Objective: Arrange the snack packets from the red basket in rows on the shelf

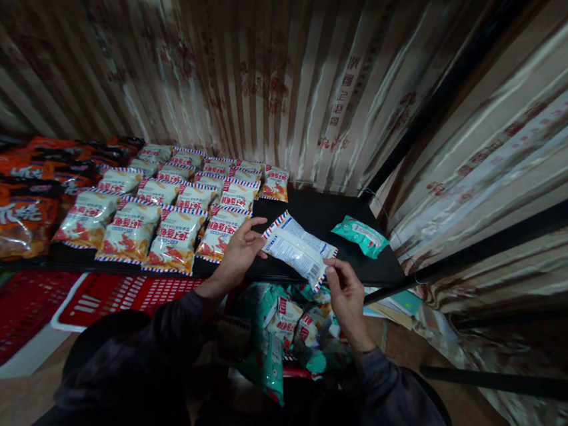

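A snack bag (298, 246) hangs tilted over the front edge of the black shelf, its printed back with a barcode facing up. My right hand (346, 299) pinches its lower right end between thumb and fingers. At the bag's left end, my left hand (240, 252) has its fingers apart, with fingertips by the striped edge; whether they bear any weight is unclear. Left of that hand stand rows of matching white and orange snack bags (177, 237). Below my hands, a basket holds a heap of green and white bags (281, 323).
A green bag (361, 236) lies alone on the right of the black shelf (309, 207). Orange and black bags (17, 217) fill its left end. Red baskets (123, 294) stand below. A black metal post (412, 135) rises at the right, before a pleated curtain (307, 74).
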`<move>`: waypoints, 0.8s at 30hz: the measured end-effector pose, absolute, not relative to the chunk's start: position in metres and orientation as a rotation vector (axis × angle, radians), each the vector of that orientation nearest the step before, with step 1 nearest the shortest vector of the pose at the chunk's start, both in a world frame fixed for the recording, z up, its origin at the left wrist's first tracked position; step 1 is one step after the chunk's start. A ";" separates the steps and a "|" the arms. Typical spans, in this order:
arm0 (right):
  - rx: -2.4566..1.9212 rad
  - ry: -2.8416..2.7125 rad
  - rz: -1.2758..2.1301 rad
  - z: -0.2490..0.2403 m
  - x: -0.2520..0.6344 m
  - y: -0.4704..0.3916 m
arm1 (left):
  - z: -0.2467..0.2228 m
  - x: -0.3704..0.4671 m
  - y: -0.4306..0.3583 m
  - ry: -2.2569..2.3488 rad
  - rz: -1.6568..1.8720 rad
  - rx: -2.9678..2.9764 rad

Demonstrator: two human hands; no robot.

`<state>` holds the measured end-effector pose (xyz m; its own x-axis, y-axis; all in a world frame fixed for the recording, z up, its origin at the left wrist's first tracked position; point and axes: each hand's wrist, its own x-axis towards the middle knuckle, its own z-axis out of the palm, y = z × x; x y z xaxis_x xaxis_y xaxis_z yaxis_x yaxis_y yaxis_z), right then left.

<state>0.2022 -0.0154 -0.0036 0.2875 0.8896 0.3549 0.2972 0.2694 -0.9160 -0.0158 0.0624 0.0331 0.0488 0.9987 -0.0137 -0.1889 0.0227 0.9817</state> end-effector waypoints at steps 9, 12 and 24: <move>-1.313 -1.624 0.083 -0.002 0.204 -0.015 | 0.044 -0.017 0.061 0.950 1.226 0.959; -1.337 -1.586 0.042 -0.001 0.202 -0.017 | 0.047 -0.017 0.060 0.873 1.227 0.929; -1.366 -1.295 0.453 -0.003 0.197 -0.017 | 0.035 -0.018 0.063 0.912 1.213 1.070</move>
